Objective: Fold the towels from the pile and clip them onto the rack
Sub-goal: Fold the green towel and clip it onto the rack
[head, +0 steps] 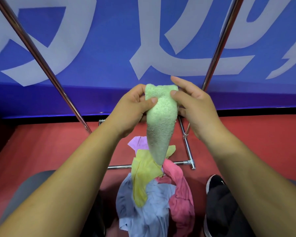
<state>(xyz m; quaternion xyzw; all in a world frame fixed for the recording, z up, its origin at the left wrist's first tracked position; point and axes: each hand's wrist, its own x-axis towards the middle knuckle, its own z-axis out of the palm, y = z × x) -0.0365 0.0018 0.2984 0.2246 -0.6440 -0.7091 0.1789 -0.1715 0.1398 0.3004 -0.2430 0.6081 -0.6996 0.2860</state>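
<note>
Blue banner wall w/ big white characters (109, 48) fills the top half behind everything. Red floor (41, 151) lies below it, a dark strip btwn the two. Chrome rack: left slanted pole (38, 57) and right slanted pole (219, 45) run from the top corners down toward the floor. Low base bars (186, 146) and a front cross bar (120, 167) lie flat on the floor.

Pile of loose towels (152, 202) sits on the floor btwn the person's legs, its far part covering the middle of the cross bar. It has grey-blue cloth nearest, pink cloth (181, 194) on the right, yellow cloth (143, 170) on top and lilac cloth (138, 142) at the far edge. Black shoe w/ white sole (215, 183) is just right of the pile; touching or not, can't tell.

Light green fuzzy towel (158, 125) is held in the air above the pile, btwn the poles, bunched to a cone. Its wide end is up, the tip hanging over the yellow cloth. Left hand (130, 110) pinches its upper left edge, thumb in front, fingers curled behind. Right hand (195, 106) grips the upper right edge, thumb on the front, index finger straight above, the rest behind the cloth.

Room: left pole is well apart from the left hand; right pole passes just behind the right hand in view. Bare red floor is open left & right of the pile.
</note>
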